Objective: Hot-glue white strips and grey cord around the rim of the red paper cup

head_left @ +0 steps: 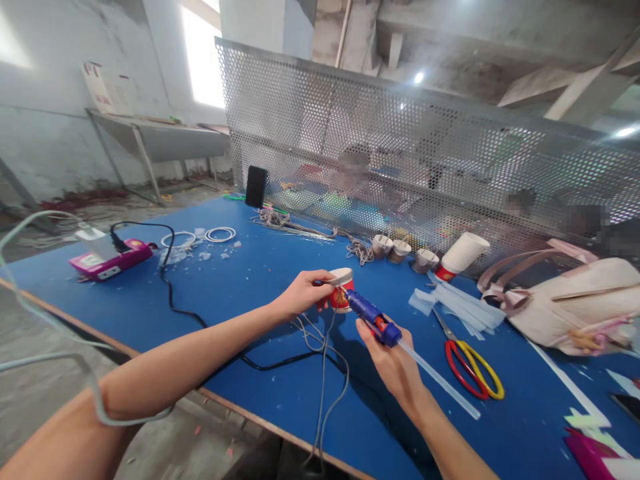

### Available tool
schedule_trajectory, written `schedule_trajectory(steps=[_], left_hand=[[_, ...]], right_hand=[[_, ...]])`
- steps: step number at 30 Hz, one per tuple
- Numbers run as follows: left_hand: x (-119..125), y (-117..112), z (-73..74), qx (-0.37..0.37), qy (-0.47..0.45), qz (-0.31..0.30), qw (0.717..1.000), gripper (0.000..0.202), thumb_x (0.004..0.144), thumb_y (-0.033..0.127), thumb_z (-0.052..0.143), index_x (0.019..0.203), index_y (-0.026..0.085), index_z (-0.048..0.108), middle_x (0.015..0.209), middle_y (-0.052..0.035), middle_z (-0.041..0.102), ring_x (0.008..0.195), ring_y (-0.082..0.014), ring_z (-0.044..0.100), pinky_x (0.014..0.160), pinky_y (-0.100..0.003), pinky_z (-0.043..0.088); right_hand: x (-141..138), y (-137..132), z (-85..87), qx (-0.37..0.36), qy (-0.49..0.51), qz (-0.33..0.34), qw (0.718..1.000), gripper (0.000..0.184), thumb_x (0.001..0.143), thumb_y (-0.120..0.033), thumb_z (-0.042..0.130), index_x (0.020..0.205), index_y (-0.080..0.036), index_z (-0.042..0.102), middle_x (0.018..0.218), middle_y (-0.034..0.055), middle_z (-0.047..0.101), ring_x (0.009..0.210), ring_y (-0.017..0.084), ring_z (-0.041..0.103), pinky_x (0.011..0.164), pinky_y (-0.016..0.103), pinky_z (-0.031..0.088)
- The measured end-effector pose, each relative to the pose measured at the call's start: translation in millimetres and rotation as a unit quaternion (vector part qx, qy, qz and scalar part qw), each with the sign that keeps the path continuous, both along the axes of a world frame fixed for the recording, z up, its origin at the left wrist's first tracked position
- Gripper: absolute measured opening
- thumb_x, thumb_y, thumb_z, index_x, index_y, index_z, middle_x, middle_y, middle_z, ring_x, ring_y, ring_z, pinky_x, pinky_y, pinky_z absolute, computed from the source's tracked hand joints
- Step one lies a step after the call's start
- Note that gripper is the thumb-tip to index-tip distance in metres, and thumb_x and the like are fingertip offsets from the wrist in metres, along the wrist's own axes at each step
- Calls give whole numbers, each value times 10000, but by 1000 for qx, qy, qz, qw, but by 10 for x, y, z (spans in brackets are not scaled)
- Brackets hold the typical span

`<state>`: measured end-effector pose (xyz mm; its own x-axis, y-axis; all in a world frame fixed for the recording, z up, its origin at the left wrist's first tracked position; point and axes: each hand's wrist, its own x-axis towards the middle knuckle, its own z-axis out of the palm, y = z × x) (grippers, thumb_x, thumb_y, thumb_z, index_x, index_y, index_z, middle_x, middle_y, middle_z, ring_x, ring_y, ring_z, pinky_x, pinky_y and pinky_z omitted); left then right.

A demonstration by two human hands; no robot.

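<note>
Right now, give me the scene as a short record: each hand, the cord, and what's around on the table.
left hand: holding a red and white cup
right hand: holding a blue glue gun, its tip at the cup
glue stick: out of the gun's back end
grey cord: trailing below the cup, over the table edge
right side: scissors, tilted cup stack, pink bag
left side: pink power strip
far edge: upright phone

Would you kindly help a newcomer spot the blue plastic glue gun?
Above the blue-topped table, find the person's right hand. It holds the gun, aimed at a red-and-white paper cup; the long translucent stick protruding behind sets it apart.
</note>
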<state>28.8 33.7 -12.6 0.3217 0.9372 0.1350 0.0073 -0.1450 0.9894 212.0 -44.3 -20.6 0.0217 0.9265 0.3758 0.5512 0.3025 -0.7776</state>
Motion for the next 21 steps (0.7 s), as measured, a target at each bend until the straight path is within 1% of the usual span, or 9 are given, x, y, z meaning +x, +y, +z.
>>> schedule_trajectory(steps=[3, 6, 8, 11, 15, 18, 21], left_hand=[[-6, -1, 9, 2, -3, 2, 1000, 168, 680, 174, 540, 784, 127, 663, 486, 40, 568, 397, -78, 498, 427, -189, 420], [-14, -6, 18, 4, -8, 2, 1000, 156, 684, 178, 545, 775, 127, 660, 466, 43, 552, 412, -86, 504, 436, -190, 416], [-15, -15, 26, 2, -6, 1, 1000, 154, 684, 179, 542, 772, 129, 658, 457, 44, 548, 415, -89, 507, 439, -191, 414], [-14, -25, 37, 0, -5, 2, 1000, 154, 683, 180, 538, 767, 127, 656, 454, 42, 549, 414, -89, 508, 443, -192, 417], [-19, -15, 28, -4, -12, -2, 1000, 173, 678, 180, 536, 782, 117, 659, 463, 36, 553, 415, -89, 509, 443, -194, 425], [-26, -1, 13, -7, -22, -6, 1000, 194, 675, 185, 535, 804, 113, 662, 461, 39, 547, 416, -87, 507, 440, -192, 424], [-28, 2, 6, -5, -24, -5, 1000, 198, 671, 186, 532, 804, 112, 660, 461, 39, 543, 430, -92, 513, 432, -189, 420]], right_hand=[[26, 16, -8, -9, 4, -18, 1000, 337, 776, -475, 561, 606, -187, 524, 491, -22, 457, 465, 114, 407, 478, 231, 407], [89, 69, -10, -47, 30, -33, 998, 370, 777, -508, 557, 603, -186, 499, 488, -27, 432, 468, 121, 419, 460, 238, 393], [119, 96, -10, -65, 51, -36, 996, 394, 772, -531, 555, 592, -190, 475, 483, -35, 406, 463, 120, 411, 440, 237, 371], [112, 89, -5, -69, 65, -34, 995, 416, 758, -546, 564, 566, -198, 440, 471, -43, 384, 450, 112, 383, 427, 237, 346], [53, 32, 11, -70, 55, -19, 996, 403, 754, -536, 577, 577, -190, 472, 456, -44, 396, 433, 107, 376, 427, 238, 346], [60, 34, 24, -74, 60, -25, 995, 409, 752, -544, 579, 582, -186, 478, 458, -45, 393, 434, 104, 375, 426, 236, 343], [113, 74, 38, -108, 80, -30, 990, 429, 758, -567, 560, 578, -195, 445, 468, -45, 387, 433, 104, 381, 418, 233, 332]])
